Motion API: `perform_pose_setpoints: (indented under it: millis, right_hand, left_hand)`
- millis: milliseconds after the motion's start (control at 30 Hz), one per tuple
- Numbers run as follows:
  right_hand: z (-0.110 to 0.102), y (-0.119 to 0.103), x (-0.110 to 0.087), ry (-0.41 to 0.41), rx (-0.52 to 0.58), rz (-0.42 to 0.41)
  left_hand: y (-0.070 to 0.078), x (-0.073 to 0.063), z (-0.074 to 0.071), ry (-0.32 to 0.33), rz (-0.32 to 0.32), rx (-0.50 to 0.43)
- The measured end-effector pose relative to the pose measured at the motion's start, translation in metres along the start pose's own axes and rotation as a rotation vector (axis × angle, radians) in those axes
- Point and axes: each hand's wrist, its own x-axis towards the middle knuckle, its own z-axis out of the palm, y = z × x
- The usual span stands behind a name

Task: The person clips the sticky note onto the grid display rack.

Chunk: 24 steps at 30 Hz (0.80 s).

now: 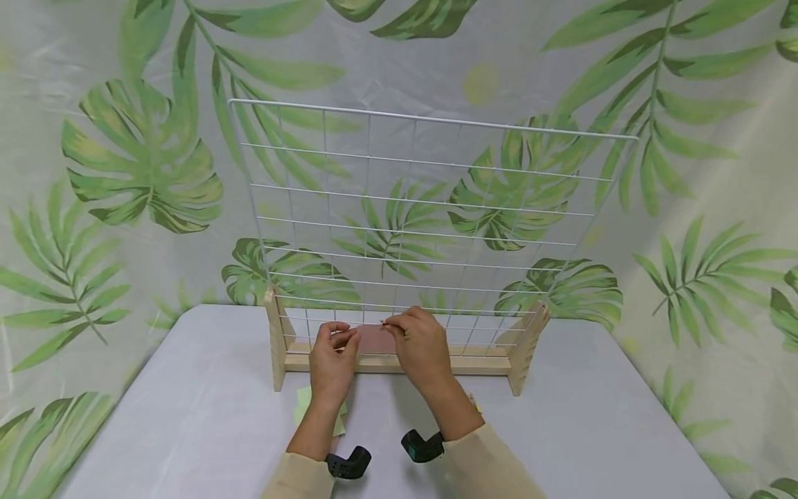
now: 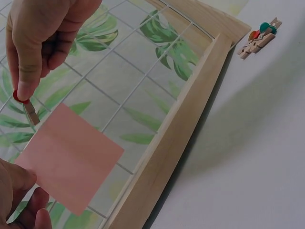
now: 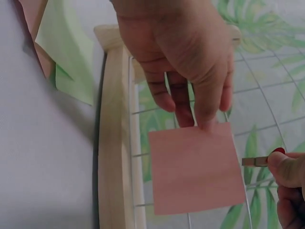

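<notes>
Right hand [image 1: 424,350]: closed to a pinch on a clothespin [image 3: 255,161] by the red-trimmed end; probably to leave the nose free
Left hand [image 1: 332,364]: pinching the left edge of the pink note [image 3: 198,169]; likely to steady it
Clothespin aim: nose down at the note's top edge; long axis roughly square to that edge; super close, can't tell if touching
Note spot: low, in front of the wire grid [image 1: 433,119]; squarish
Spare clothespins [image 2: 259,40]: on the table [image 1: 592,388], right side
</notes>
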Motion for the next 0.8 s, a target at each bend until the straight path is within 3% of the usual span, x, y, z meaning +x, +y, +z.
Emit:
perform_pose_setpoints:
  millis: [500, 800]
  right_hand:
    - [0.009, -0.0064, 0.0049, -0.047, -0.131, -0.033]
    - [0.0107, -0.0077, 0.0054, -0.06, -0.145, -0.009]
  left_hand:
    - [0.0012, -0.0017, 0.0019, 0.022, 0.031, -0.006]
    - [0.0009, -0.0015, 0.0015, 0.018, 0.04, -0.015]
